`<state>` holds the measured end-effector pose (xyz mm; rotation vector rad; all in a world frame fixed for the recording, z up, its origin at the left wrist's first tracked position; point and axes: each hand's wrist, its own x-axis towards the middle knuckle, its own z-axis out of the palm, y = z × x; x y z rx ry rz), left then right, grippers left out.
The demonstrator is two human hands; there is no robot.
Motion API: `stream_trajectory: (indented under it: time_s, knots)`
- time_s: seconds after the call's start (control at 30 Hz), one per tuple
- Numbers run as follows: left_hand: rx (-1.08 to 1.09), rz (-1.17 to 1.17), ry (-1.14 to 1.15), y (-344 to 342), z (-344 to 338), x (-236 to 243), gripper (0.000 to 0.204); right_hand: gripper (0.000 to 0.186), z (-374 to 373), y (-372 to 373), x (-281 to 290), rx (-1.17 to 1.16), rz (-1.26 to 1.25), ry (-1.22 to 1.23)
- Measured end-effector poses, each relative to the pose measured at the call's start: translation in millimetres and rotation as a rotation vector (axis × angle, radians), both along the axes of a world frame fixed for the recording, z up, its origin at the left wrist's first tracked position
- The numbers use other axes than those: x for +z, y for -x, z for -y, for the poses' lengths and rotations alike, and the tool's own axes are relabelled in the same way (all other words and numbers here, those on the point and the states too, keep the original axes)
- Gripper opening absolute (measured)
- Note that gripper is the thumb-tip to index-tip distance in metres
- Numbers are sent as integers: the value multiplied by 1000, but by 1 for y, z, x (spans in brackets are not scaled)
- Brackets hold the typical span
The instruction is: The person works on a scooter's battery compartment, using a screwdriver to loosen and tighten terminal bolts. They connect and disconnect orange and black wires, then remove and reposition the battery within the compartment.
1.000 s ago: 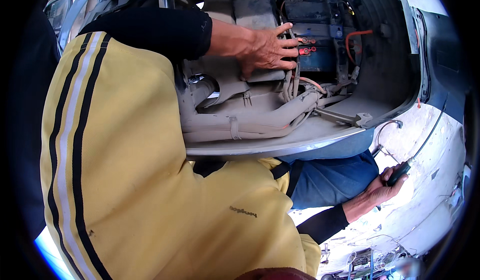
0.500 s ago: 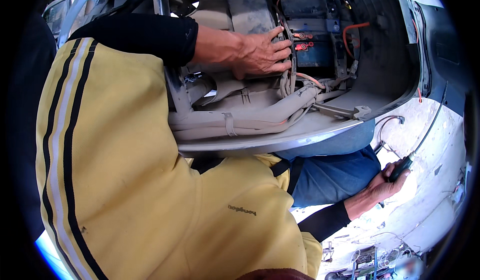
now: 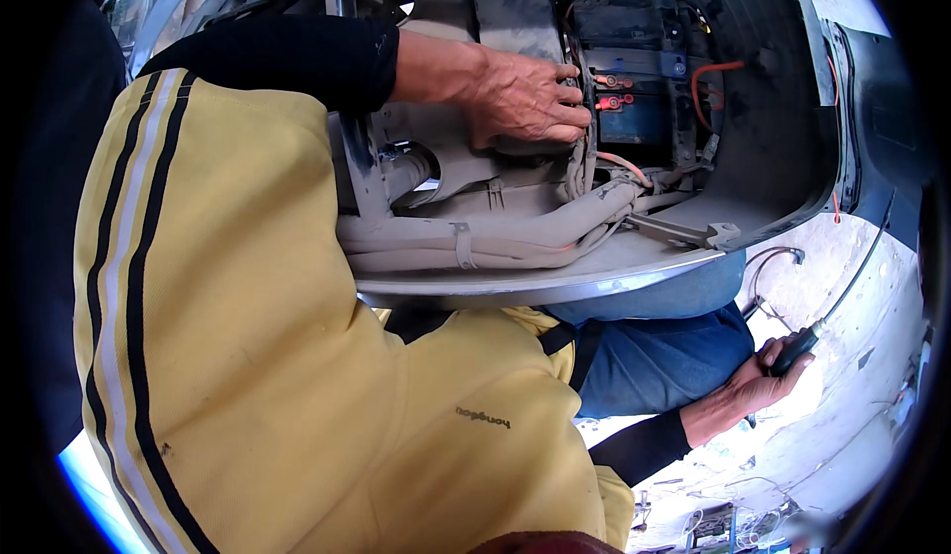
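Observation:
My left hand (image 3: 530,98) reaches in from the upper left, across a dusty dark block (image 3: 515,21) inside a vehicle compartment. Its fingers are bent and hooked at the block's right edge, around the cable bundle (image 3: 584,163) that runs down there; the fingertips are partly hidden. Just right of them are red terminal connectors (image 3: 614,103) on a dark blue battery (image 3: 634,126). Out at the lower right, my right hand (image 3: 758,381) grips the dark handle of a long-shafted screwdriver (image 3: 817,331), its thin shaft pointing up and away from the compartment.
A thick taped harness (image 3: 525,222) crosses the compartment's front, behind a pale metal rim (image 3: 555,284). An orange cable (image 3: 698,88) loops beside the battery. On the left stands a metal post (image 3: 359,167). Cables and small items litter the pale floor (image 3: 842,435) at the lower right.
My left hand's fingers, spread before, are now bent in at the block's edge. The compartment sits slightly further right and lower in view. My right hand still holds the screwdriver in nearly the same place.

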<state>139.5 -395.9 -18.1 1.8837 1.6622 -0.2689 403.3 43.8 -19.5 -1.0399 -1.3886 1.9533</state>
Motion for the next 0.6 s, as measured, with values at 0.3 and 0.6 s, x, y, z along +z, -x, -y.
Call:
stream_trajectory:
  time_s: [0.3, 0.6]
  knots:
    - [-1, 19, -49, 3, 3, -9, 108, 47, 5, 3, 4, 3, 5, -8]
    - [-48, 49, 107, 5, -9, -5, 109, 47, 2, -1, 2, -1, 20, -23]
